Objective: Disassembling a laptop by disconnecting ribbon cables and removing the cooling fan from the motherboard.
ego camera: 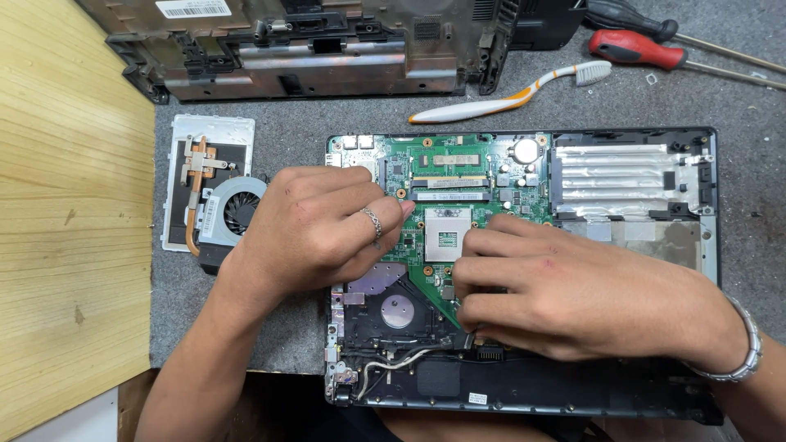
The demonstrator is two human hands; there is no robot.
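Both hands, the left hand and the right hand, are pressing curled fingers, holding nothing, on the green board inside the open laptop on the worktop, probably working it loose, needing gentle lifting.

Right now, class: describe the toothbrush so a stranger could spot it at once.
Start at the opened laptop base on the grey mat. Just beyond its far edge lies the toothbrush, white with orange stripes, the only bristled tool beside the red-handled screwdriver.

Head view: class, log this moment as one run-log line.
left hand: on green motherboard | right hand: on board's lower edge, fingers curled | cooling fan: left, apart | toothbrush: above
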